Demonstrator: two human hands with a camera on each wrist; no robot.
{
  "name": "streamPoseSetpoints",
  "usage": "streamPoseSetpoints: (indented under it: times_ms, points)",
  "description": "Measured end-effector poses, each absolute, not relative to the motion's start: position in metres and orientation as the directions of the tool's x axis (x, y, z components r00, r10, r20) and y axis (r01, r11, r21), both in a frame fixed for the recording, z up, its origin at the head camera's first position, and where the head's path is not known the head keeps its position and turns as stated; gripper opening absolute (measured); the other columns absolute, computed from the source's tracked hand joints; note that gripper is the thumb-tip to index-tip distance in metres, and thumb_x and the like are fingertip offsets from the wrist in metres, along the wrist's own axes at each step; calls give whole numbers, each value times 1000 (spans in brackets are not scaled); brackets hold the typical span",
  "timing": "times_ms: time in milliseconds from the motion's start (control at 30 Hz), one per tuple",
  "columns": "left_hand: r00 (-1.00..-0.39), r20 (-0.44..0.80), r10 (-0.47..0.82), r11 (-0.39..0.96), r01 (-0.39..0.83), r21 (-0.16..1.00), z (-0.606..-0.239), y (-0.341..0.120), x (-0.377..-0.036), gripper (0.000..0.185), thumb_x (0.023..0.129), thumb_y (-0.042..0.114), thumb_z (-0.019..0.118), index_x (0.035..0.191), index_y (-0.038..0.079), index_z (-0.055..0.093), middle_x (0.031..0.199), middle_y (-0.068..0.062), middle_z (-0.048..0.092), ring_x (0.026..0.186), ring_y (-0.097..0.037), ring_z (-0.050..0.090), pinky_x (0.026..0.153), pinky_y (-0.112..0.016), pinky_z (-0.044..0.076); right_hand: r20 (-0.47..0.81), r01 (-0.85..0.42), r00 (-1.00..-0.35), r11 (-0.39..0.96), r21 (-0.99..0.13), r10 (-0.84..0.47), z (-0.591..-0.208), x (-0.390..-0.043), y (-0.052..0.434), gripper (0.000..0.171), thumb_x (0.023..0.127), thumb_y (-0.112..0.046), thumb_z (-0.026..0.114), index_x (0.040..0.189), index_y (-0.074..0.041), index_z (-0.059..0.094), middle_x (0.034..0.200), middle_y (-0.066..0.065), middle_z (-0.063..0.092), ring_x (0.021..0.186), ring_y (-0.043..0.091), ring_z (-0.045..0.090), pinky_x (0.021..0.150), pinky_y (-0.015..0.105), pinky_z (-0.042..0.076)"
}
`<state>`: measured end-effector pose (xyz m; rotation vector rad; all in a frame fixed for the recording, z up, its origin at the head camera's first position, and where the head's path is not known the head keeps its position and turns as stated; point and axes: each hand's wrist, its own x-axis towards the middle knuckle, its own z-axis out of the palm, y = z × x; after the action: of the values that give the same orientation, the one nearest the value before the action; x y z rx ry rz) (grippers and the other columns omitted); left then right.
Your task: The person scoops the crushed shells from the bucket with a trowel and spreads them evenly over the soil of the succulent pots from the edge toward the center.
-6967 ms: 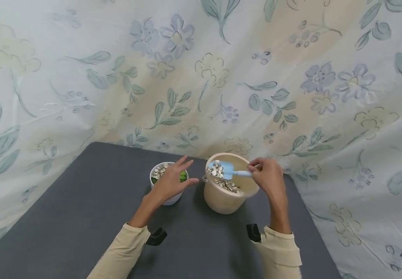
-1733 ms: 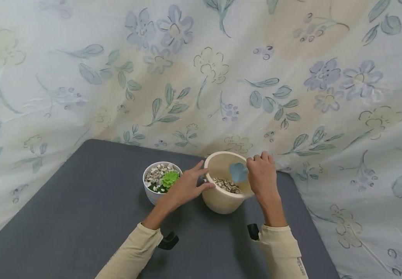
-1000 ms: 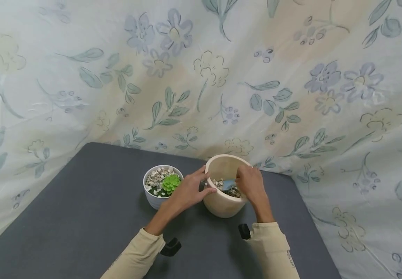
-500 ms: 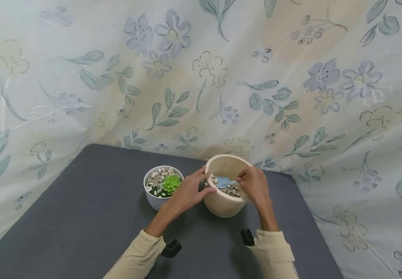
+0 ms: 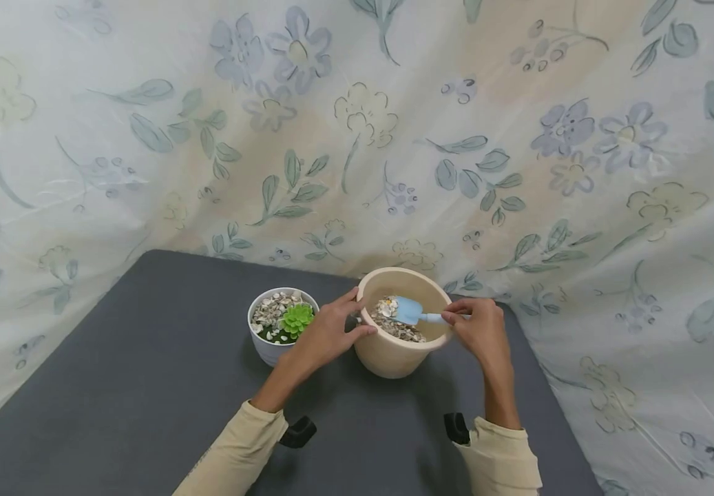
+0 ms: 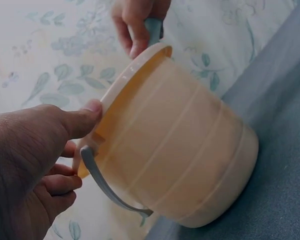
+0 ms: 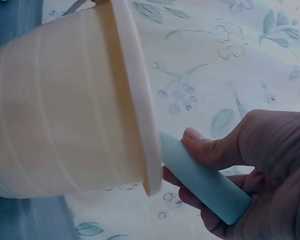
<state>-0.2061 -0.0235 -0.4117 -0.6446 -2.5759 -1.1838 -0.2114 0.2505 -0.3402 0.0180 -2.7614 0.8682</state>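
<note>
A cream plastic bucket [image 5: 394, 351] with pebbles inside stands on the dark grey table [image 5: 146, 386]. My left hand [image 5: 326, 334] holds the bucket's left rim, thumb on the rim [image 6: 82, 120], beside its grey handle [image 6: 110, 187]. My right hand [image 5: 480, 327] pinches the handle of a light blue scoop [image 5: 411, 311]; its blade carries pebbles above the bucket's inside. The right wrist view shows the scoop handle [image 7: 202, 182] crossing the bucket rim [image 7: 140, 100]. A small white pot [image 5: 270, 341] with a green succulent [image 5: 297, 318] and pebbles stands just left of the bucket.
A floral cloth [image 5: 357, 138] hangs behind and drapes along the table's right side. The table's right edge [image 5: 549, 386] runs close to my right forearm. Bare grey surface lies to the left and front of the pots.
The scoop dipped into the bucket's pebbles and has come up loaded. My right hand has drawn back to the right rim. My left hand keeps its hold on the rim.
</note>
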Motion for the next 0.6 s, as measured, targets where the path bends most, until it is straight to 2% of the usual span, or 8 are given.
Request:
streamPoseSetpoints:
  times_ms: [133, 367, 600]
  points:
    - [-872, 390, 295, 580, 488, 652, -410, -25, -206, 65, 95, 36, 78, 147, 3, 60, 164, -21, 43, 147, -39, 50, 115, -53, 50, 245, -70, -966, 830, -553, 82, -335, -206, 254, 15, 96, -13, 77, 103, -2, 83, 109, 25, 79, 97, 37, 74, 63, 28, 51]
    - [-871, 396, 290, 574, 490, 656, -411, -31, -204, 76, 94, 38, 79, 156, 6, 49, 165, -18, 43, 150, -38, 48, 117, -55, 47, 248, -74, -965, 826, -559, 82, -326, -195, 253, 16, 97, -13, 75, 103, -1, 82, 110, 26, 78, 89, 33, 71, 61, 27, 48]
    - [-869, 384, 312, 573, 495, 654, -406, -35, -201, 80, 94, 42, 78, 159, 9, 45, 168, -17, 40, 153, -37, 44, 119, -56, 45, 273, -80, -958, 828, -556, 92, -319, -188, 252, 16, 97, -13, 75, 105, 0, 81, 116, 27, 76, 101, 39, 71, 64, 27, 49]
